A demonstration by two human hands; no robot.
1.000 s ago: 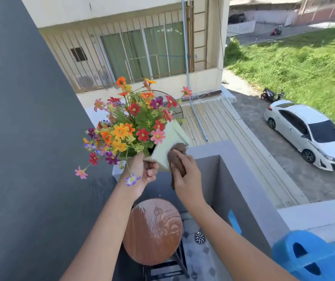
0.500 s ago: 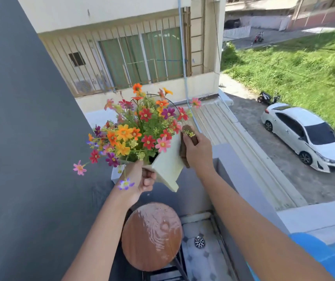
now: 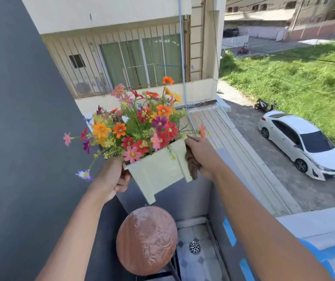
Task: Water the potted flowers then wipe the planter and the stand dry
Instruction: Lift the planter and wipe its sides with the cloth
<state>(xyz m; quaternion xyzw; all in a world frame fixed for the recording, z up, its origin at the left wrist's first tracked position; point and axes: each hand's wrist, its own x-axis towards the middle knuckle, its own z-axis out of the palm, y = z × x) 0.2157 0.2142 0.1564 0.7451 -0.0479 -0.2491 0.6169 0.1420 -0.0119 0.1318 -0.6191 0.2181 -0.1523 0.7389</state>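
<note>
A pale green square planter (image 3: pixel 158 171) full of colourful flowers (image 3: pixel 142 126) is held up in the air, tilted. My left hand (image 3: pixel 111 179) grips its left rim. My right hand (image 3: pixel 201 157) presses a brown cloth (image 3: pixel 192 165) against the planter's right side. Below stands the round wooden stand (image 3: pixel 146 240), its top wet and shiny.
A dark grey wall (image 3: pixel 20 138) runs along the left. The grey balcony parapet (image 3: pixel 221 191) is right of the planter, with a drop to a street and a white car (image 3: pixel 302 145) beyond. A floor drain (image 3: pixel 194 246) lies beside the stand. A blue watering can (image 3: pixel 322 258) peeks out at lower right.
The planter has turned and lifted a little in my left hand. My right hand slid the cloth from the planter's front face up and around to its right side.
</note>
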